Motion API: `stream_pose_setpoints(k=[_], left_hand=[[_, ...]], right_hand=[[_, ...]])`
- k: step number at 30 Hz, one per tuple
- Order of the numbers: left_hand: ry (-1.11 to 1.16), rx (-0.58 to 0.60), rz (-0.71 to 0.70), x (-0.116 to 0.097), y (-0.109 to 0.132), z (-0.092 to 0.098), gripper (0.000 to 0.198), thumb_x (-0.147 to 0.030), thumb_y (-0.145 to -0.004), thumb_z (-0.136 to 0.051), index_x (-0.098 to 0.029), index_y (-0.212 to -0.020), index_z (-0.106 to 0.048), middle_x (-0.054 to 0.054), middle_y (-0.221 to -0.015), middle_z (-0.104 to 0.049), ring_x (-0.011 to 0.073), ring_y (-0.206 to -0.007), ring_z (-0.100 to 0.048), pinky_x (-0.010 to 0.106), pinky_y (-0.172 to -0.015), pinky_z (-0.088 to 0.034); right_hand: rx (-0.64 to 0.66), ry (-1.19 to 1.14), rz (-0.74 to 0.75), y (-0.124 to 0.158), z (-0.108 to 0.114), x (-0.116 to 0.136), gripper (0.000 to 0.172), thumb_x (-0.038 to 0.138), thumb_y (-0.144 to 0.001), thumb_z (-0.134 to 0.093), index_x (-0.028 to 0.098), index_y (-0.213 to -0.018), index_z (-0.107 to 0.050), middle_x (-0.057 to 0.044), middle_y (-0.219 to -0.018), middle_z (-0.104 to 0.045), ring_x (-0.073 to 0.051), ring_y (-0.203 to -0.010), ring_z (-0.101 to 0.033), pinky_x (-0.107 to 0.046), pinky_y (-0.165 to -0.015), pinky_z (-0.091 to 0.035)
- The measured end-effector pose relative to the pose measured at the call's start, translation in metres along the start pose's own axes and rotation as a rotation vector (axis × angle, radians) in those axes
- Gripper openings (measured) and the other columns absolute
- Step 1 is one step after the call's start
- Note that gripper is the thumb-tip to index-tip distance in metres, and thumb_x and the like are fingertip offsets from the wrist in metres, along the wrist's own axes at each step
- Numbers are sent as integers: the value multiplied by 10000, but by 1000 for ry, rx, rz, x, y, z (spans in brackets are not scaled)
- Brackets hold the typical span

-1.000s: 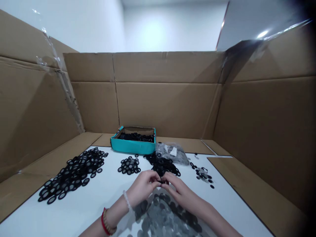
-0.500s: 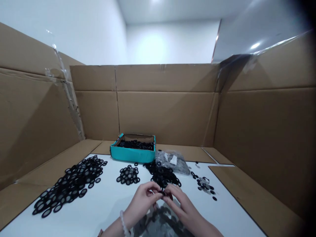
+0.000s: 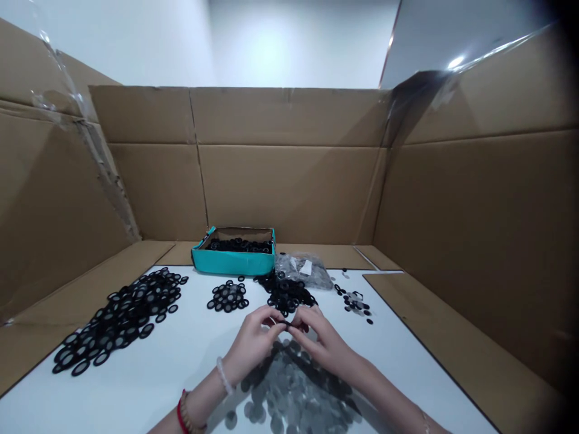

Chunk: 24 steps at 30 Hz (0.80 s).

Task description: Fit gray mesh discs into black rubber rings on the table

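The left hand (image 3: 251, 345) and right hand (image 3: 323, 342) are pinching a small black ring (image 3: 283, 323) between pressed-together fingertips, working just above a heap of grey discs (image 3: 289, 386), with a pile of black rings (image 3: 284, 295) lying just beyond.

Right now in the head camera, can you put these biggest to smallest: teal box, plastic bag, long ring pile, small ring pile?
1. Long ring pile, though it lies nearer the camera, so that's less sure
2. Teal box
3. Plastic bag
4. Small ring pile
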State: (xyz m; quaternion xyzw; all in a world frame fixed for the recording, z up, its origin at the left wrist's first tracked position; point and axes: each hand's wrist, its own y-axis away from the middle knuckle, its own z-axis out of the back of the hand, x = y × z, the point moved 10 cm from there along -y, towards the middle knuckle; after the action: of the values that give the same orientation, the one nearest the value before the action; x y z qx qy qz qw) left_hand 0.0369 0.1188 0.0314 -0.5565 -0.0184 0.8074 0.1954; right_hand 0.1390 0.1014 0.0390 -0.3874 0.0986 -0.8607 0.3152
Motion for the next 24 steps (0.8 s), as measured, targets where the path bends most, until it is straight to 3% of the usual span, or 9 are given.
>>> stream_pose_setpoints(k=[5,10,14,21,24], left_hand=[[234,112,105,16,-2,-15,160,-303,-764,-576,-147,-801,-567,3,-675,-533,151,-635,-526,241,-576,-403],[263,64,127,22,-5,-9,177,-298,-711,-633,-130,-724,-582,16,-687,-551,143,-660,-508,239,-609,-393],[356,137,199,25,-3,-15,183,-299,-698,-634,-119,-719,-608,28,-674,-570,151,-657,-522,248,-609,-409],[265,-10,157,12,-2,-4,161,-286,-681,-655,-139,-692,-593,16,-684,-567,156,-672,-535,247,-632,-411],[306,10,157,10,0,-8,188,-328,-717,-626,-148,-742,-579,7,-686,-565,154,-656,-560,252,-631,-427]], right_hand=[[-40,-49,-38,-3,1,-9,165,292,-915,-464,202,-794,-530,1,-788,-560,-165,-764,-497,-307,-747,-332],[-19,-71,-53,-2,-7,-11,184,317,-896,-492,197,-761,-528,-2,-755,-553,-170,-739,-501,-292,-709,-355],[-16,-98,-24,-1,-2,-3,180,291,-892,-485,195,-744,-518,0,-742,-537,-164,-731,-494,-279,-694,-356],[-91,-233,-67,0,7,-4,246,306,-873,-495,187,-661,-460,21,-671,-481,-142,-665,-456,-251,-640,-348],[-96,-317,-134,1,3,-13,238,340,-880,-483,189,-697,-480,16,-702,-489,-146,-692,-470,-244,-643,-363]])
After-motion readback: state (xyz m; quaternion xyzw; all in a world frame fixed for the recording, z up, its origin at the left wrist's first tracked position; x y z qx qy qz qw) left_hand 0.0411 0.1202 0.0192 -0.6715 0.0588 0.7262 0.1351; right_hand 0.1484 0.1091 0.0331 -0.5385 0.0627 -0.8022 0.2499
